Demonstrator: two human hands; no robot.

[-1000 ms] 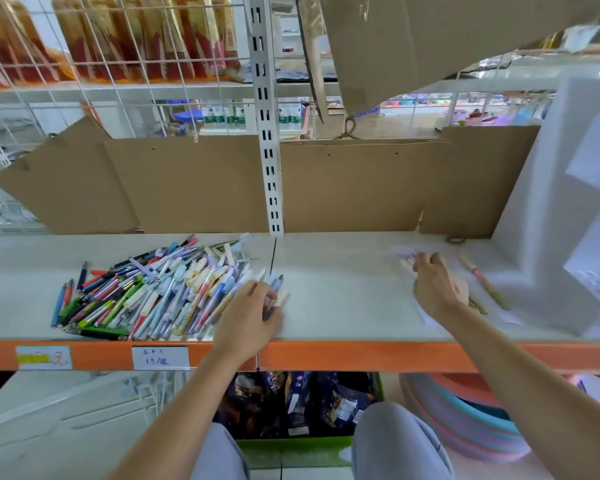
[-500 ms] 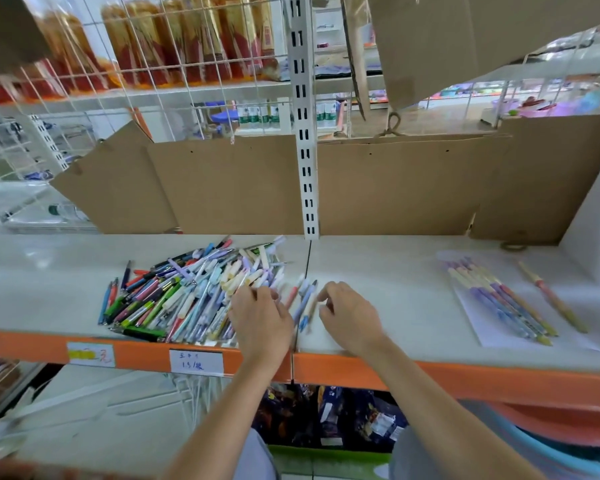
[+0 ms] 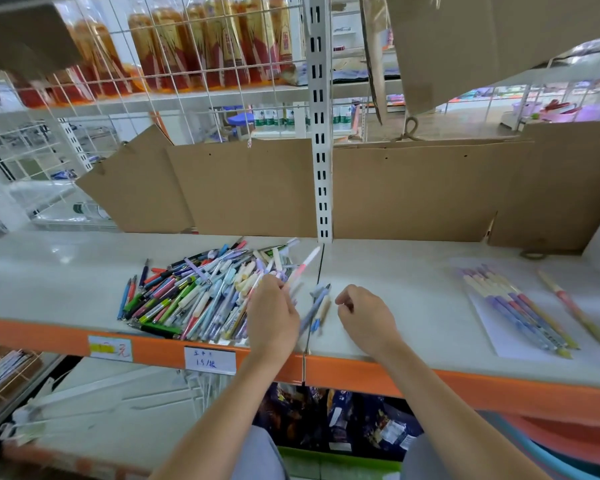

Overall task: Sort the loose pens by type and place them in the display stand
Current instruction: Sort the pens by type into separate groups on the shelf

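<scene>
Both hands are low over the pale grey shelf with the orange front rail (image 3: 430, 306). The left hand (image 3: 272, 313) sits at the right edge of the big loose heap of mixed coloured pens (image 3: 201, 292), fingers closed around a slim white pen with a pink band (image 3: 302, 270), which angles up and away toward the white slotted upright post (image 3: 321, 133). It looks like a second thin pen or two may be pinched in the same grip, but the blur there makes it hard to say.

The right hand (image 3: 364, 317) hovers just beside it, fingers curled loosely inward, nothing visibly in it. Between the two hands, a small cluster of blue and cream pens (image 3: 317, 308) lies on the shelf, right across the seam where the two shelf boards meet.

Well off to the right, a neat row of purple, cream and blue pens (image 3: 513, 306) lies side by side on a white sheet of paper (image 3: 499, 344), tips pointing toward the front rail. Just beyond that row, one lone cream and pink pen with a green end (image 3: 574, 308) lies apart on the shelf.

Brown cardboard panels (image 3: 413, 192) line the back. A handwritten white price label (image 3: 209, 359) is stuck on the orange rail under the heap.
</scene>
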